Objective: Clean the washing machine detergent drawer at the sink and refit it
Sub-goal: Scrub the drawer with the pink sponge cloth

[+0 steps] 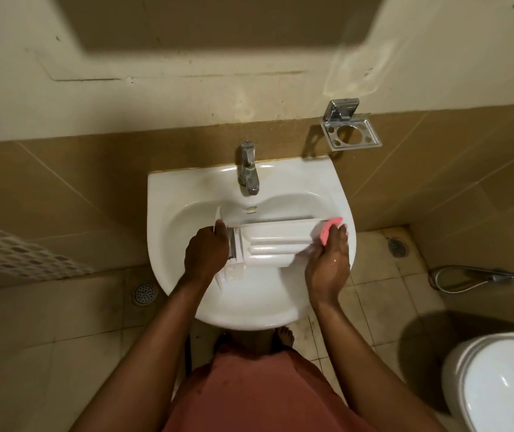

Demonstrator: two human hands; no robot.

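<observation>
While a reddish garment [249,394] fills the bottom centre of the frame and a bare foot [284,335] shows on the tiled floor just under the basin, both arms reach up to the white sink [187,188] at mid-frame. The left hand [207,252] grips the left end of the white detergent drawer [274,241], fingers curled over its front panel. This drawer lies crosswise inside the basin, with its long ribbed body running toward the right. At that right end the wet right hand [329,260] holds a pink sponge [330,229] in its fingers, pressed against the drawer's end wall.

At lower right sits a white toilet [499,385]. Two round floor drains show, one left of the sink [144,293] and one to its right [398,247], with a metal hose [468,277] along the right wall. Above the drawer a chrome tap [248,169] stands on the sink's back ledge. Higher still and right of the tap, a chrome holder [351,130] is fixed to the brown wall tiles.
</observation>
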